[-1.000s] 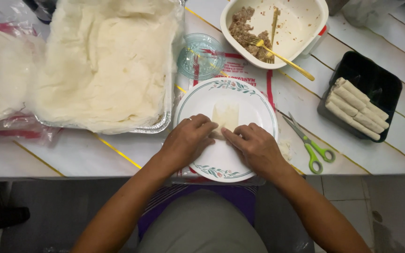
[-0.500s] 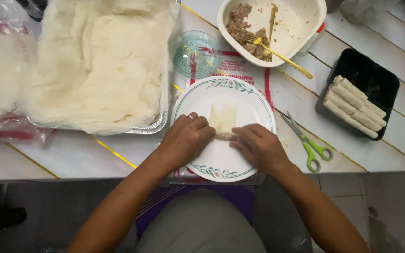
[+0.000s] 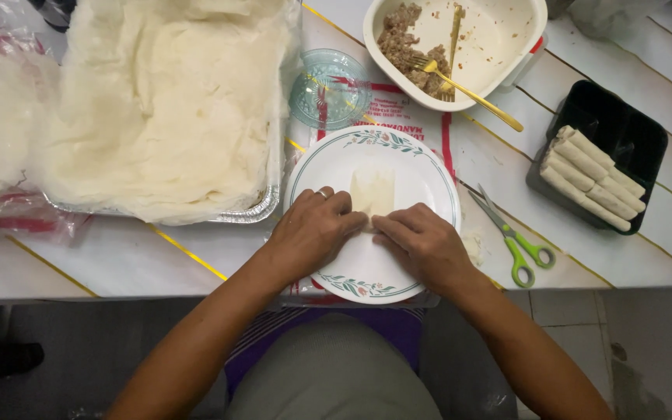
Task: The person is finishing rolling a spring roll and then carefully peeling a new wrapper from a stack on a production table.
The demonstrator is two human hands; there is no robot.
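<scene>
Both hands (image 3: 316, 229) (image 3: 421, 245) pinch a wrapper (image 3: 372, 192) on the plate (image 3: 421, 167), scissors (image 3: 513, 237) apparently clear.

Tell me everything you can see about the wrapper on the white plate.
The wrapper is a thin, pale, slightly see-through sheet, like soft dough. It lies flat on the round white plate with a floral rim, its far end squared off and bare. Its near end is hidden beneath the fingertips of the left hand and right hand, which press on it side by side. Any filling inside is not visible.
</scene>
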